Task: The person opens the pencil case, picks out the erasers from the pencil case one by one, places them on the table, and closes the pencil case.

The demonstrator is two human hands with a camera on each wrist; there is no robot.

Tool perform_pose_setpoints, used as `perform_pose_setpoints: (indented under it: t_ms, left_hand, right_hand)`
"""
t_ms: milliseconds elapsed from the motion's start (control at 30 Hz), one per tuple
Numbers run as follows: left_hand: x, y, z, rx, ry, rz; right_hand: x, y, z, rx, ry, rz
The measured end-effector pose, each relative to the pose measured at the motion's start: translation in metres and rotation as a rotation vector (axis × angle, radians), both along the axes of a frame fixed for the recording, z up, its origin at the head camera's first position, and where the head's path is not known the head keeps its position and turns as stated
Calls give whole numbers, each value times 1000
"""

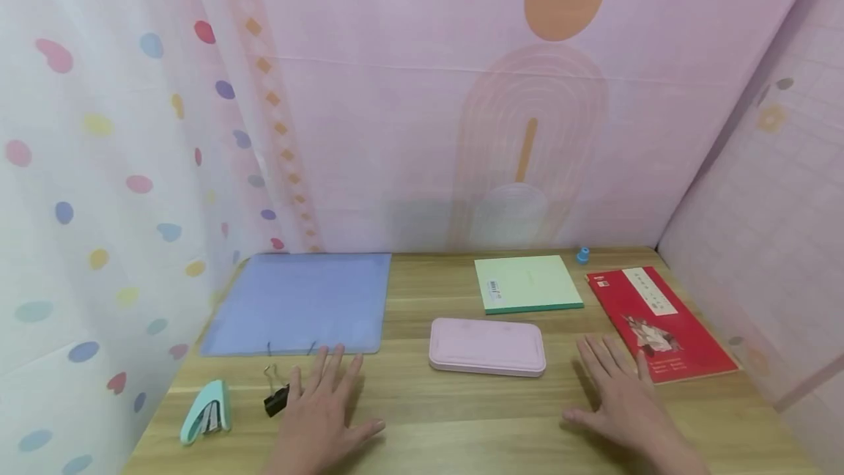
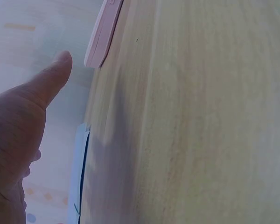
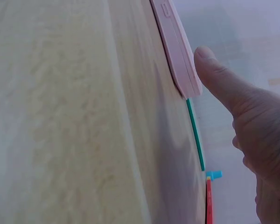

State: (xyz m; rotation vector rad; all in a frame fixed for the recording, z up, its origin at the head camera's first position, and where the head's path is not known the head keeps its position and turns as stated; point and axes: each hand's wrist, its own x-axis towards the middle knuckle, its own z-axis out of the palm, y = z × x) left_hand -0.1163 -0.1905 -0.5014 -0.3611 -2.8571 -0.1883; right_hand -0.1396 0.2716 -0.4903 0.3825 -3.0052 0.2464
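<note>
Both hands lie spread and empty near the table's [image 1: 461, 416] front edge: left hand [image 1: 323, 409] beside the binder clip [image 1: 275, 396], right hand [image 1: 616, 394] between pink pencil case [image 1: 486, 345] and red book [image 1: 659, 321].

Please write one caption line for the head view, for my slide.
Two open hands, left hand and right hand, rest flat on a wooden desk beside a pink case.

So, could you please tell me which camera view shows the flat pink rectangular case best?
The head view: the flat pink rectangular case lies whole on the wooden table, between both hands. The left wrist view catches only its edge; the right wrist view shows one long side.
</note>
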Motion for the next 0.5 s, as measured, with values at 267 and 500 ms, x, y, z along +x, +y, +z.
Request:
perform_pose_setpoints:
  t_ms: [267,500]
  left_hand:
    - [-2,3,4,-3,-8,-2]
    - [-7,8,6,1,-4,-59]
  right_hand:
    - [-4,-5,4,-7,7,14]
    - [-10,-18,6,-18,-7,59]
